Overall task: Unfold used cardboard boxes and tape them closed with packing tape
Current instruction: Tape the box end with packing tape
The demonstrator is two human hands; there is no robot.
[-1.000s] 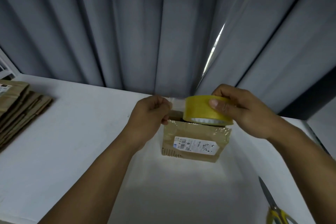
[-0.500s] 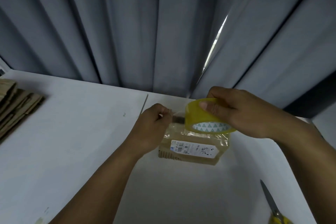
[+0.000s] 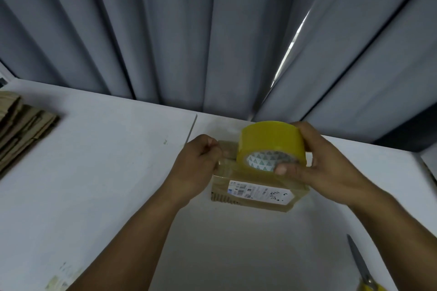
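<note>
Left grip [image 3: 198,165]: we are pinching the tape end [image 3: 227,153] between curled fingers and thumb, just above the left edge of the cardboard box [image 3: 221,188], so the strip has an anchor to pull against.
Right grip [image 3: 314,168]: we are clamping it round the tape roll [image 3: 269,142], thumb at the near rim of the core and fingers over the far side. We are holding the roll just above the box top, so it can pay out along the seam.
Box: it is sitting on the table [image 3: 94,160] under both grips, with its shipping label [image 3: 260,192] facing us. We are judging it already opened into shape, with the taping only starting.
Next: we are expecting to draw the roll toward the right edge of the box and press the strip down. Slack could wrinkle it.
Scissors [image 3: 359,264]: they are lying near and to the right of the box, well apart from it, probably waiting for the cut.
Flat cardboard [image 3: 21,130]: it is lying stacked far to the left of the box, apparently waiting its turn.
</note>
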